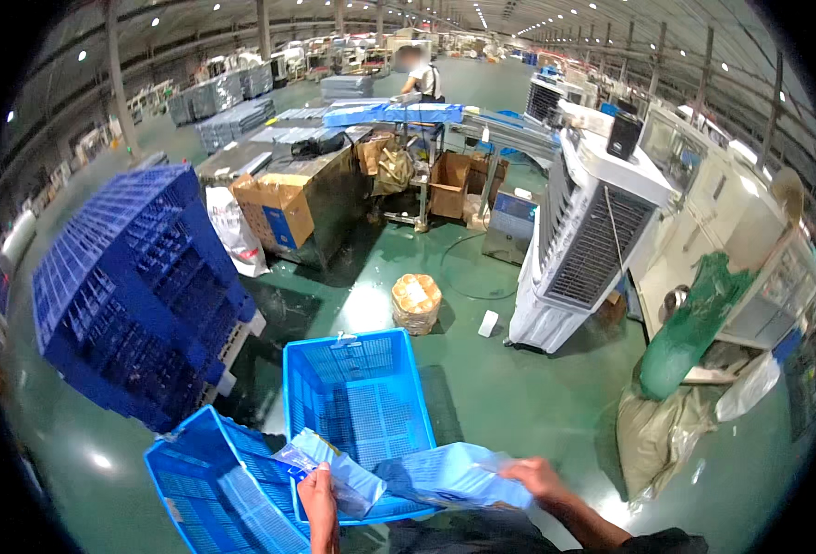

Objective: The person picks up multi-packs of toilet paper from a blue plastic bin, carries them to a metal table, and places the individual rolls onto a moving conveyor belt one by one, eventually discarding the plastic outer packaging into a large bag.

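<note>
Head view. Left hand (318, 494) closed on light-blue plastic packet (357, 485) above near edge of blue crate (348, 351); packet's dark-blue patch with white print, too small to read. Right hand (537, 478) gripping clear outer end of light-blue package (454, 469), over crate's near right corner; whether joined to packet, cannot tell. Crate's mesh base visible; second crate (195, 445) tilted at its left side, mesh walls. Beyond: brown carton (255, 205) with dark-blue patch at near end of bench (341, 210).
</note>
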### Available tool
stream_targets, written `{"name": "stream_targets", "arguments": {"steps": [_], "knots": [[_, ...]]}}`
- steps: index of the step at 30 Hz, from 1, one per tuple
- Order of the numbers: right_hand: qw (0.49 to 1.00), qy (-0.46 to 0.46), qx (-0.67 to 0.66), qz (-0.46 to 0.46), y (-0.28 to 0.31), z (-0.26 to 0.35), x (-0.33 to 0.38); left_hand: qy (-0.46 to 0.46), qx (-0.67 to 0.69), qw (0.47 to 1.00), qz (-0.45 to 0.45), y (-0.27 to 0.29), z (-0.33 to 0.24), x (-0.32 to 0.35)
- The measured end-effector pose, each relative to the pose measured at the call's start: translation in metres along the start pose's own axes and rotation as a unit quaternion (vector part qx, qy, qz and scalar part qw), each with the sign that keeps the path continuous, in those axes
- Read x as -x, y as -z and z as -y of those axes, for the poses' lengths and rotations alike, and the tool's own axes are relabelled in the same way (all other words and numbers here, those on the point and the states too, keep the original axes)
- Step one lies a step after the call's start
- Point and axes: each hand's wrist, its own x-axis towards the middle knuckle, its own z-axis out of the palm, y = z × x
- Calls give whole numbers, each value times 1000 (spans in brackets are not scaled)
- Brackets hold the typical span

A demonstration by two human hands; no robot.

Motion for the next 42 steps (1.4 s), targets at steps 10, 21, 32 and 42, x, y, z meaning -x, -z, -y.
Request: {"name": "stream_targets", "arguments": {"steps": [10,21,32,42], "knots": [[981,75,-132,-117,187,-3,220,-101,-119,957,244,-87,-90,142],[821,-283,-88,-489,227,-235,387,-105,-266,854,434,-394,-6,226],[374,-299,-304,-823,290,-308,541,-183,-270,634,702,-720,122,493],[111,-317,-343,-877,331,-436,629,-134,-232,524,809,-945,165,707]]}}
